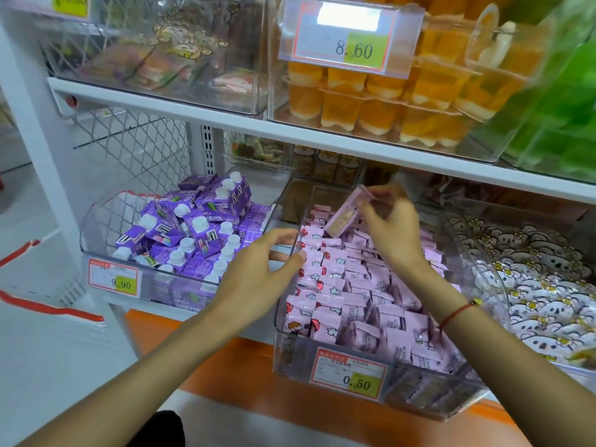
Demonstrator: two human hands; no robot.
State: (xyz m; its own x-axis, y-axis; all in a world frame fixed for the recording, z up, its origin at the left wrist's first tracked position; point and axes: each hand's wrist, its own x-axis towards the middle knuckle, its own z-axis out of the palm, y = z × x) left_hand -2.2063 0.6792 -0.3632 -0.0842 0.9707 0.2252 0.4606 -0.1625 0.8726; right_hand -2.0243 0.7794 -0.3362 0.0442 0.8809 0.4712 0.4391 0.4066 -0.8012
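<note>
Packet [344,217] over bin [279,337]
Your right hand [395,229] pinches it, long axis tilted up-right; left hand [258,267], fingers loose, touches the rows [322,264] below-left.

1. My right hand [392,229] pinches one pink packet [345,216] by its upper end and holds it tilted above the back left corner of the clear bin [419,395].
2. The bin is packed with other pink packets [354,304], set in neat rows along its left wall and lying looser toward the right.
3. My left hand [261,272] is at the bin's left wall, fingers stretched out, thumb tip touching the packets there.
4. A price tag [350,372] reading 0.50 sits on the bin's front wall.
5. Purple cartons [190,230] fill the bin just left, and white packets [532,291] with bear faces fill the one just right.
6. Orange jelly cups [371,104] stand on the shelf [193,103] above.
</note>
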